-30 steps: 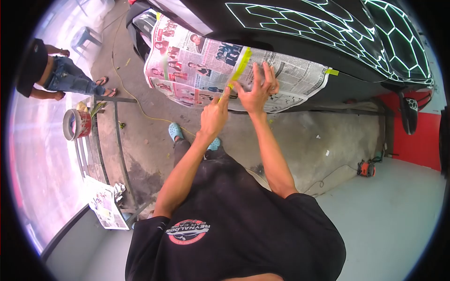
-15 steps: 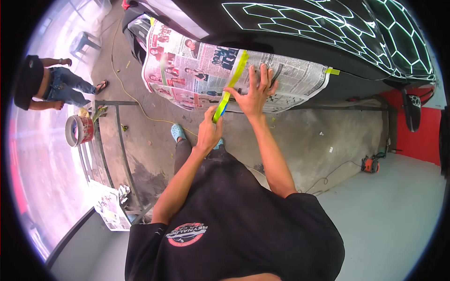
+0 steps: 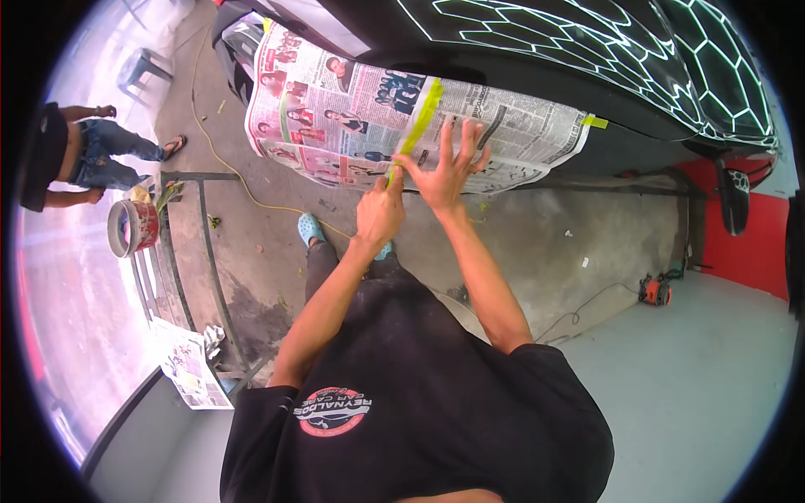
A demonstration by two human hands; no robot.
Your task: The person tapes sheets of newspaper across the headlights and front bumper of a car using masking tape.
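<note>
A sheet of newspaper (image 3: 352,138) covers part of a black car panel. Down its middle runs a strip of bright yellow-green tape (image 3: 422,116). My left hand (image 3: 380,211) is closed on the lower end of this tape, by the paper's lower edge; its fingers hide most of what they grip. Spread flat on the newsprint, my right hand (image 3: 446,172) presses the paper just right of the strip, its thumb meeting my left fingertips at the tape. Another short piece of tape (image 3: 597,122) fixes the paper's right corner.
Black bodywork with white hexagon lines (image 3: 579,50) spans the top right, near a side mirror (image 3: 736,197). A person (image 3: 105,155) stands at left above a bucket (image 3: 134,228). A metal frame (image 3: 205,251), yellow cord (image 3: 243,180) and orange machine (image 3: 656,291) are around me.
My left hand has moved up to my right thumb, and the tape length that showed between them is now mostly hidden. My right hand stays on the newspaper.
</note>
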